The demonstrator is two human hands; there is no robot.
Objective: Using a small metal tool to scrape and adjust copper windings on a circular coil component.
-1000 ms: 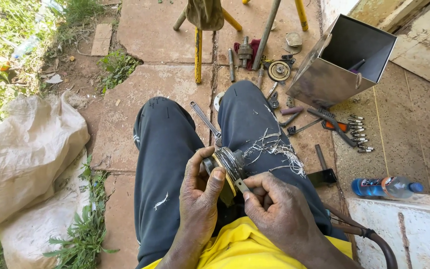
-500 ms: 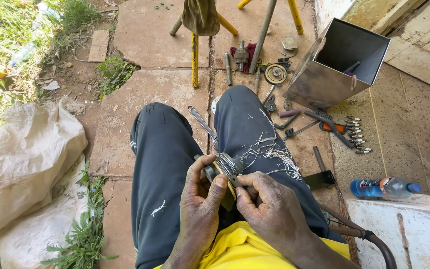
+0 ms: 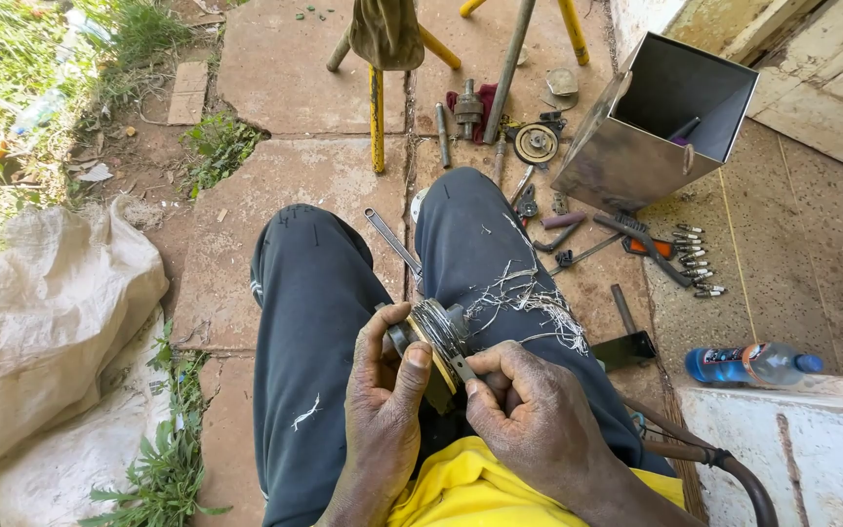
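Two hands: both at work over the lap, between the knees of dark trousers point(image 3: 314, 322)
Left hand point(image 3: 387, 390): clenched around a round wire-wound coil part point(image 3: 433, 332); thumb pressed on its yellowish rim; part tilted, resting above the thighs
Right hand point(image 3: 529, 410): fingers closed on a thin metal tool point(image 3: 461, 366); tip touching the coil windings
Right thigh: loose pale wire strands point(image 3: 534, 303) lying on the cloth, just beside the coil
Between the legs: long wrench point(image 3: 392, 241) on the paving
Floor ahead: open metal box point(image 3: 651, 127) tipped on its side; scattered hand tools point(image 3: 597, 234) and a row of small bits point(image 3: 697, 262) near it; round pulley-like disc point(image 3: 536, 142) by yellow stool legs point(image 3: 377, 112)
Right side: blue-labelled plastic bottle point(image 3: 753, 363) lying on a ledge
Left side: pale sack point(image 3: 41, 322) on grass
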